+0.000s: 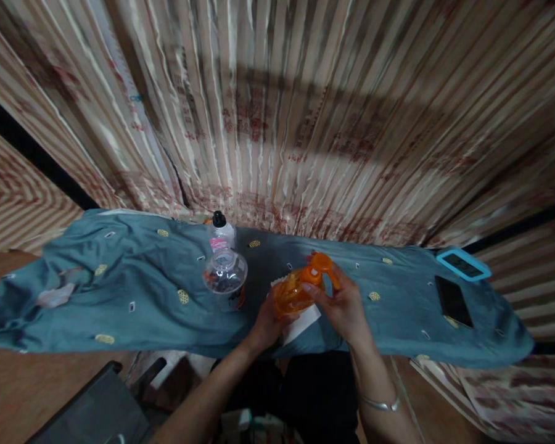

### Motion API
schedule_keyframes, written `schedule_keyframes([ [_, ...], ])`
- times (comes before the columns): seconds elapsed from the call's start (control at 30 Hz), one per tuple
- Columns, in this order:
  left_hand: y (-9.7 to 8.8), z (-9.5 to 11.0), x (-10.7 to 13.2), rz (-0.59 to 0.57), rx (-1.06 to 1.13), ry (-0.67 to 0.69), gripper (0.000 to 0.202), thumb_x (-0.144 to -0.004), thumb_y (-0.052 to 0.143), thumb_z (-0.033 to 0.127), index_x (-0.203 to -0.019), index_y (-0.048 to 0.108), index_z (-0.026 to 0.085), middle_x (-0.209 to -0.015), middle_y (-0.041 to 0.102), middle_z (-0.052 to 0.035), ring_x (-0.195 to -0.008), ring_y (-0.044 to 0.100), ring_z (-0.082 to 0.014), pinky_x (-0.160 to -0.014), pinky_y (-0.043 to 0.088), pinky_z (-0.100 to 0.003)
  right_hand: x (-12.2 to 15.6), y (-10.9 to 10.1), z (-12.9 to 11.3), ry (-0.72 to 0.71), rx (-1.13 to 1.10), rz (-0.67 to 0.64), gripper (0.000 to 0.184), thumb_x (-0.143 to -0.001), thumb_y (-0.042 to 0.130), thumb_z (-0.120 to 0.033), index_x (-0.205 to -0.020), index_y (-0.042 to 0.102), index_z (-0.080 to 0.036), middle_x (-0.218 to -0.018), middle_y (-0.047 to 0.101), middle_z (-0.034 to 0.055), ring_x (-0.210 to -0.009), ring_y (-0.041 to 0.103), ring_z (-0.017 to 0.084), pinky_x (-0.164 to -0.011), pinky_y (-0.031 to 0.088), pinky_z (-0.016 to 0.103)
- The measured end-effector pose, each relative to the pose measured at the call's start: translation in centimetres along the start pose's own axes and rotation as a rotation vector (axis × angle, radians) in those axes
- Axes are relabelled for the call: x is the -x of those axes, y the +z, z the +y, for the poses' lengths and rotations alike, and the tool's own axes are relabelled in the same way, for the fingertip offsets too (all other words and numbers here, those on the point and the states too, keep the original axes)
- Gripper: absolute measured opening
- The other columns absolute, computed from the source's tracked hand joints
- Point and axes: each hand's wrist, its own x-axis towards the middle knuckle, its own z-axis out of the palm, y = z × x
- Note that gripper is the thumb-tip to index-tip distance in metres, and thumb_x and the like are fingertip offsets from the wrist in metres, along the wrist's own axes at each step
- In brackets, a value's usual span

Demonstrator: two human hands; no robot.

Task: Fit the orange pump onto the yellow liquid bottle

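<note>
Both hands closed around one translucent orange plastic bottle with an orange cap (300,285), held just above the near edge of the table, about its middle. Left hand (267,320) gripping the bottom part of this bottle from below, fingers wrapped on it. Right hand (345,305) grasping the upper part near the cap, thumb and fingers on the neck, a thin silver bangle (382,404) on its wrist. Under the bottle, a white paper sheet (300,324) lying flat on the teal cloth with small yellow patches (134,277) covering the table. Just left of the orange bottle, a clear plastic bottle with black cap and pink label (222,262), standing upright, near the far edge. Towards the right end of the cloth, a dark flat phone (453,301), and beyond it, at the far right corner, a small device in light blue frame (463,264). Behind all, a striped beige and red curtain (277,111) hanging.
</note>
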Motion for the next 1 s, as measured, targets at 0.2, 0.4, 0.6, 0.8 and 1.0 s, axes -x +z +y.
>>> schedule_keyframes([
  [0.2,-0.2,-0.2,-0.1,0.009,-0.03,-0.001,0.084,-0.082,0.085,0.067,-0.15,0.055,0.026,-0.148,0.071,-0.0132,-0.136,0.068,-0.0362,-0.121,0.052,-0.054,0.4,0.0,-0.3,0.009,0.033,0.007,0.065,-0.07,0.094,-0.058,-0.122,0.079,-0.022,-0.137,0.072,0.0193,-0.133,0.064,0.041,-0.122,0.042,0.064],
  [0.4,-0.2,-0.3,-0.1,0.029,-0.079,0.017,0.088,-0.081,0.084,0.072,-0.15,0.057,0.024,-0.147,0.071,-0.0144,-0.136,0.068,-0.0369,-0.122,0.052,-0.055,-0.2,-1.0,0.1,-0.027,-0.03,-0.205,0.033,-0.082,0.088,-0.057,-0.098,0.086,-0.029,-0.125,0.078,0.0094,-0.128,0.069,0.032,-0.118,0.049,0.047],
  [0.6,-0.1,-0.5,0.0,0.028,-0.063,-0.001,0.084,-0.082,0.085,0.068,-0.15,0.057,0.027,-0.147,0.072,-0.013,-0.133,0.07,-0.0352,-0.119,0.055,-0.053,0.6,0.3,1.0,-0.031,-0.013,-0.023,0.032,-0.083,0.087,-0.051,-0.104,0.086,-0.027,-0.124,0.077,0.0126,-0.126,0.069,0.038,-0.119,0.045,0.059],
  [0.8,0.0,-0.8,0.1,0.045,-0.019,0.0,0.082,-0.082,0.088,0.054,-0.149,0.053,0.023,-0.147,0.072,-0.0148,-0.133,0.071,-0.0352,-0.12,0.054,-0.054,1.5,1.5,0.9,-0.063,0.02,0.085,0.034,-0.09,0.081,-0.046,-0.118,0.081,-0.028,-0.13,0.076,0.0116,-0.138,0.062,0.035,-0.122,0.044,0.055],
  [1.0,0.1,-0.7,0.0,0.04,-0.024,0.009,0.079,-0.081,0.088,0.05,-0.149,0.054,0.026,-0.147,0.072,-0.0135,-0.136,0.07,-0.0351,-0.121,0.053,-0.056,2.6,0.9,2.3,-0.071,0.001,0.11,0.051,-0.093,0.079,-0.055,-0.134,0.072,-0.026,-0.146,0.07,0.011,-0.141,0.063,0.029,-0.125,0.045,0.048],
])
